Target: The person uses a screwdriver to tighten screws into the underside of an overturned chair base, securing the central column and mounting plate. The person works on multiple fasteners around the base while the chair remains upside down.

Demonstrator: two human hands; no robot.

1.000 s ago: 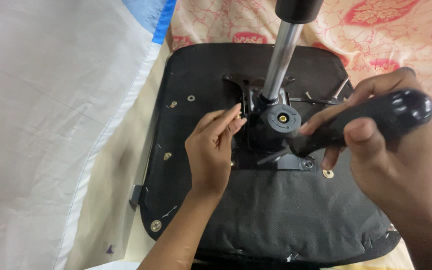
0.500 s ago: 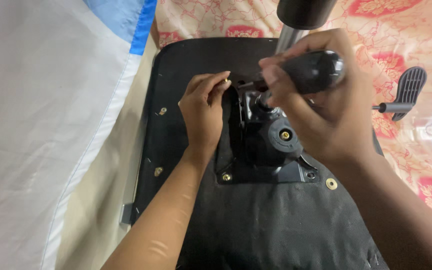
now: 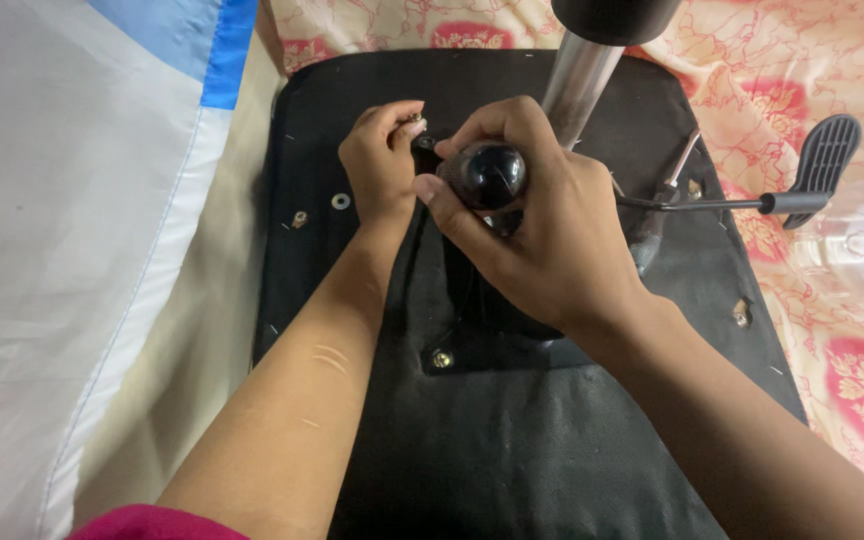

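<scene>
now right hand (image 3: 542,230) gripping screwdriver handle (image 3: 487,175)

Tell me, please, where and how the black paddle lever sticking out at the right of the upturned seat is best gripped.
Grip the lever by its ribbed black paddle, coming from the right, probably with thumb and fingers on its flat faces. It is the widest part and hangs clear beyond the seat base; its thin rod runs inward to the mechanism, close by the right hand.

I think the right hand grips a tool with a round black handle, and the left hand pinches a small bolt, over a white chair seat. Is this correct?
Not quite: the chair seat is black, not white, as the head view shows. The right hand does grip the round black handle, and the left hand pinches a small bolt.
</scene>
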